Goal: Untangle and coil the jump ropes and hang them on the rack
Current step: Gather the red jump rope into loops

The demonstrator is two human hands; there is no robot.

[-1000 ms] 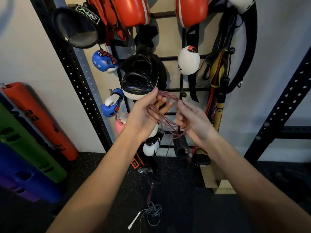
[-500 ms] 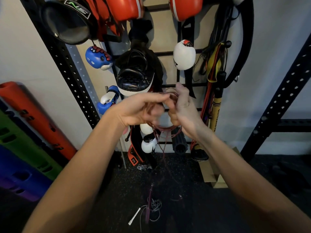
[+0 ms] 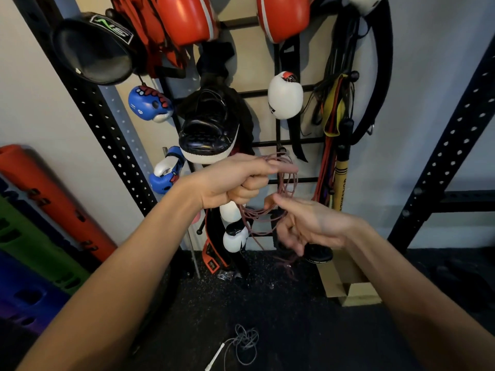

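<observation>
Coiled reddish rope [image 3: 270, 199], grey rope [image 3: 245, 344] floor-tangled

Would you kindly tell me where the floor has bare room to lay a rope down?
The dark floor is bare right of the grey rope, up to the cardboard box. It is crowded along the rack base, where a black-and-orange strap and gloves hang beneath the left hand holding the pink rope.

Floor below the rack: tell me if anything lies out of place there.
Yes. A grey jump rope lies in a loose tangle on the dark floor, its white handle sprawled out to one side, not coiled or hung. The left hand holds only the reddish rope.
</observation>
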